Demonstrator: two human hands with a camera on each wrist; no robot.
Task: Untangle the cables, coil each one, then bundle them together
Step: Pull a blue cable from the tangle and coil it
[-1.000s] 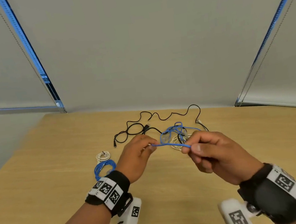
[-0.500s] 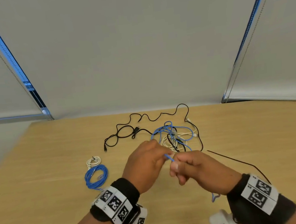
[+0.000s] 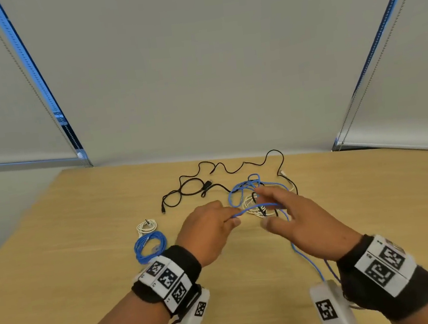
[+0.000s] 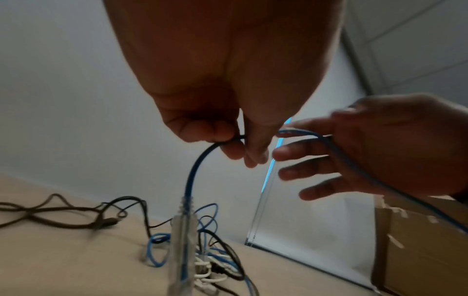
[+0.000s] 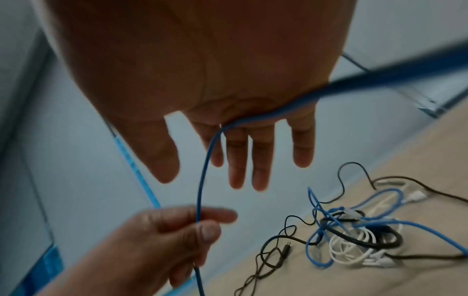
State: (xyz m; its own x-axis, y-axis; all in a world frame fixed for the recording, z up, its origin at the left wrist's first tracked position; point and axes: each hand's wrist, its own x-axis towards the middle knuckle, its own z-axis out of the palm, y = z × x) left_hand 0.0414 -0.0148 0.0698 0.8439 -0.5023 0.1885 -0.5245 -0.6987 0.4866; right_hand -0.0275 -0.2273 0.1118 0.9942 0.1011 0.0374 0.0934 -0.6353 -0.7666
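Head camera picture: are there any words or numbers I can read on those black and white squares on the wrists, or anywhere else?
No words, brands or numbers can be read in any view.
Black-and-white square code patterns on the left wristband: patterns only, no letters.
Same patterns on the right wristband: tiny marks beside them, too small to read.
Square patterns on the white wrist camera boxes: no text.
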